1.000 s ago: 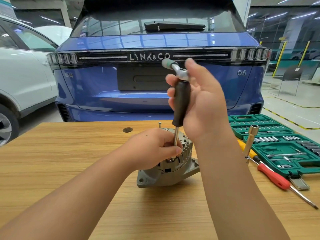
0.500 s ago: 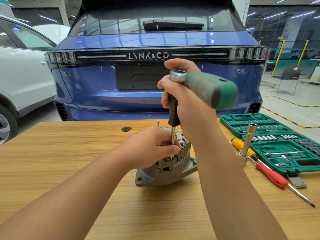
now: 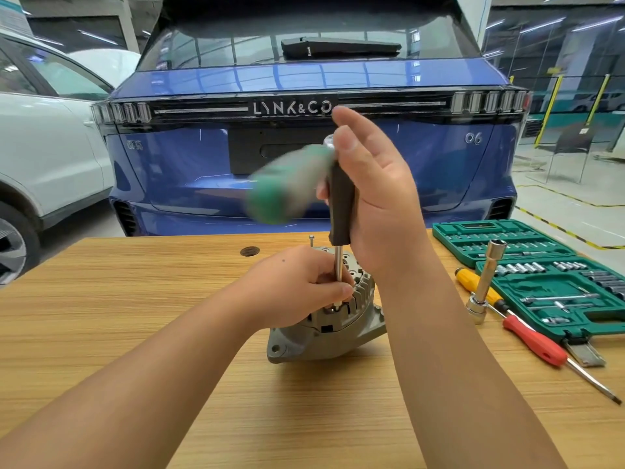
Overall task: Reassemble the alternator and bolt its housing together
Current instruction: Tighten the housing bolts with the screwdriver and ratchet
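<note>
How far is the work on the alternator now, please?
Done: the alternator housing looks closed, standing on the table. In hand: the right hand holds the driver upright on a bolt while the left hand steadies its shaft. Left: one bolt at the back stands raised.

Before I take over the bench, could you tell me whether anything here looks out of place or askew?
One bolt stands proud at the far edge of the alternator, not yet driven in. A socket extension leans tilted against the green tool case, across the yellow screwdriver. Nothing looks damaged.
</note>
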`<act>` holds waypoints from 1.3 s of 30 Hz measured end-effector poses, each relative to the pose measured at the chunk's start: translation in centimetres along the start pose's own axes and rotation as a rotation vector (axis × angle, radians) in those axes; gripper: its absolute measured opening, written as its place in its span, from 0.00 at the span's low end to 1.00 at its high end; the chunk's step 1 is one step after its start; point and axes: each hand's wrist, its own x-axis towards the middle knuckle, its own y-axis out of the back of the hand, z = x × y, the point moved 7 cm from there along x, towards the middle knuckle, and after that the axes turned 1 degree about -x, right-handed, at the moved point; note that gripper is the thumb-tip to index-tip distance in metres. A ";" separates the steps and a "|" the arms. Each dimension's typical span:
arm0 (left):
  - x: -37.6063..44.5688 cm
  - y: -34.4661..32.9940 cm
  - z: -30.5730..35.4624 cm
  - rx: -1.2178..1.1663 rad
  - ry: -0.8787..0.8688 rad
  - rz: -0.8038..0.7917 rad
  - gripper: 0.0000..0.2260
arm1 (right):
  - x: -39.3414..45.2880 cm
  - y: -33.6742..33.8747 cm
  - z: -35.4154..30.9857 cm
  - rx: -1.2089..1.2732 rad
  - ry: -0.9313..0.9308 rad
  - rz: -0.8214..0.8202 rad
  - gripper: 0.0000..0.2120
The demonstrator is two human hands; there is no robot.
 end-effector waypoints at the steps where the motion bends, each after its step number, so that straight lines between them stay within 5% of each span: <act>1: 0.0 -0.1 0.0 0.002 -0.006 -0.008 0.06 | -0.1 0.5 -0.3 -0.076 0.053 0.096 0.23; 3: 0.0 -0.2 0.1 0.016 -0.019 -0.024 0.07 | -0.5 1.7 -1.3 -0.258 0.167 0.315 0.25; 5: 0.0 -0.2 0.2 0.044 -0.023 -0.030 0.07 | -0.6 2.1 -1.5 -0.262 0.108 0.363 0.22; 11: 0.1 -0.1 0.0 0.030 -0.006 -0.023 0.07 | -0.1 1.5 0.4 0.207 -0.314 0.038 0.12; 16: -0.3 0.0 0.2 0.010 -0.012 -0.012 0.06 | -0.6 0.1 0.0 0.369 -0.270 -0.099 0.08; 19: -0.2 -0.1 0.4 0.012 -0.010 -0.013 0.06 | -0.5 0.1 -1.1 -0.002 0.011 -0.020 0.06; 22: -0.2 -0.1 0.4 0.008 -0.014 -0.008 0.07 | -1.0 -1.0 -1.7 -0.366 0.205 -0.020 0.13; 25: -0.3 0.2 0.2 0.005 -0.008 0.013 0.10 | -0.6 -2.1 -1.2 -0.244 0.135 -0.141 0.21; 29: -0.1 0.1 0.3 0.039 -0.002 0.022 0.12 | 0.4 -1.3 -0.4 -0.073 0.002 -0.088 0.21; 33: 0.0 -0.1 0.3 0.032 0.012 0.003 0.12 | -0.1 -0.9 -0.3 -0.104 0.021 -0.114 0.10; 39: -0.2 -0.1 0.7 0.060 -0.014 -0.013 0.13 | -0.5 1.2 -1.0 -0.328 0.047 0.206 0.23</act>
